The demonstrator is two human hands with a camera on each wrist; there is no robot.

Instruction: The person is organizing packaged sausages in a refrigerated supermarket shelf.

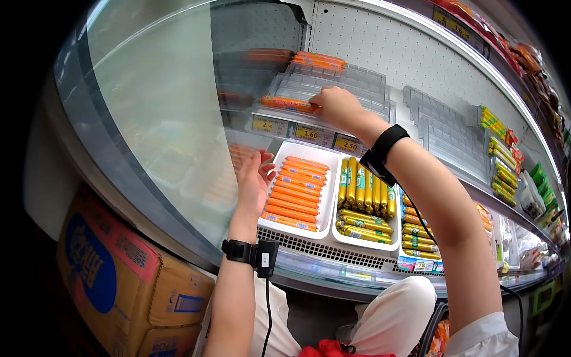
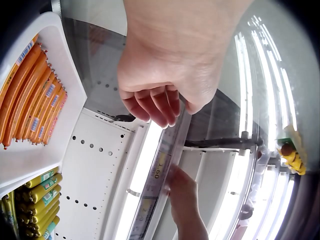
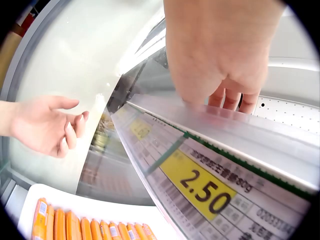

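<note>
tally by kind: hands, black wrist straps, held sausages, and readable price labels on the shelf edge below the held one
Hands: 2 (left hand, right hand)
Black wrist straps: 2 (left strap, right strap)
Held orange sausage: 1
Price labels: 3 (left label, middle label, right label)
Total: 8

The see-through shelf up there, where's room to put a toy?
Between the front orange sausage, pinched by the right hand, and the orange bundle behind. Also the bare plastic left of the yellow sausages. Below, the white tray of gold sausages looks crowded.
</note>
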